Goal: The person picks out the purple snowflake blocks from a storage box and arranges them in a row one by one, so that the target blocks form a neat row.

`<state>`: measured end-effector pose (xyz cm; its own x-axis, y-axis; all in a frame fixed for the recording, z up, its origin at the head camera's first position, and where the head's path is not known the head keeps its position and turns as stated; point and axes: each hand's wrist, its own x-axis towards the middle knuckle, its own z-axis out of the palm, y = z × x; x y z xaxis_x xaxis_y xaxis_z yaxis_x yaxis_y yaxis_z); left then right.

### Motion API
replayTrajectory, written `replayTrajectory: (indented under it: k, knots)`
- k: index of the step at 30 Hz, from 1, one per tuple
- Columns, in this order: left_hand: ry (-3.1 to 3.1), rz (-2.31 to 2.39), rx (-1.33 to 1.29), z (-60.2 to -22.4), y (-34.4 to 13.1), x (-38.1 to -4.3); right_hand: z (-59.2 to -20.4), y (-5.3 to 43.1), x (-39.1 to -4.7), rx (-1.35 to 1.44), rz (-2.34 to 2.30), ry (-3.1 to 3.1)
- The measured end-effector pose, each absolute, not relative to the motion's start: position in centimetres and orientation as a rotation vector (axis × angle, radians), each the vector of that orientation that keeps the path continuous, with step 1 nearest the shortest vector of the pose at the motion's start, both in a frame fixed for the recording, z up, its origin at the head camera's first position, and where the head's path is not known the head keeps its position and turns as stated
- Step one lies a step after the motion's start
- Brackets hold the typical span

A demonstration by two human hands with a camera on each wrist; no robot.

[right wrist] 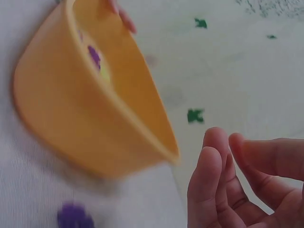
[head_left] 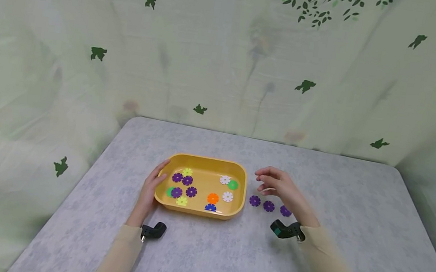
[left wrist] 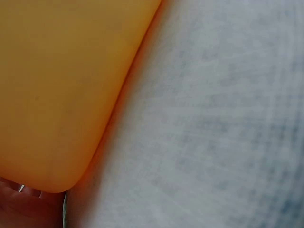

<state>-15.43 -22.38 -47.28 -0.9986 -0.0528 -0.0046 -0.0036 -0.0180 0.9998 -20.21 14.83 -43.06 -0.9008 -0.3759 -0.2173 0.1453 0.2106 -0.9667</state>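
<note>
1. At the far left, a softly wrinkled, pale green sheet [head_left: 24, 85] is hanging, with dark green leafy shapes dotting it.
2. Next to it the desk [head_left: 69, 213] is spreading out, its grey-lilac surface looking mottled and, from my left wrist, finely woven.
3. My left grip [head_left: 150, 189] is holding the left side of a yellow tray [head_left: 192, 212], my thumb and fingers curling over its rim.
4. That tray is resting on the desk, showing smooth, plastic-looking walls, rounded corners and a glossy floor.
5. In its left half, thin, notched, flower-shaped discs are lying scattered: purple discs [head_left: 191, 191], yellow discs [head_left: 182, 201] and a green disc [head_left: 170, 192] that a purple one is partly covering.
6. In its right half, an orange disc [head_left: 213, 198] is lying behind a blue disc [head_left: 211, 207], which the front rim is partly hiding; white discs [head_left: 227, 196] and a second green disc [head_left: 233, 185] are sitting further right.
7. Just beyond the tray, three loose purple discs [head_left: 268, 206] are forming a row on the desk.
8. My right grip [head_left: 282, 188] is hovering above them, fingers loosely bending, thumb standing slightly apart, holding nothing.
9. Below that wrist, a smooth beige sleeve [head_left: 336, 268] is covering my forearm.
</note>
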Motion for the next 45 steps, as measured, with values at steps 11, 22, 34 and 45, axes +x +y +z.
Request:
replayTrajectory:
  k: [11,22,34,45]
  knots:
    - [-2.166,-2.225,0.046,-47.4,-22.4,-15.4,-42.8,6.3,-21.5,-0.293,-1.746,1.858]
    - [-2.150,-2.248,0.031,-47.4,-22.4,-15.5,-44.4,1.7,-22.5,-0.413,-1.581,1.817]
    - [-2.178,-2.217,0.046,-47.3,-22.4,-15.4,-45.1,-0.8,-23.0,-0.427,-1.436,1.741]
    - [-2.185,-2.208,0.046,-47.4,-22.4,-15.4,-45.6,-1.8,-23.4,-0.377,-1.342,1.648]
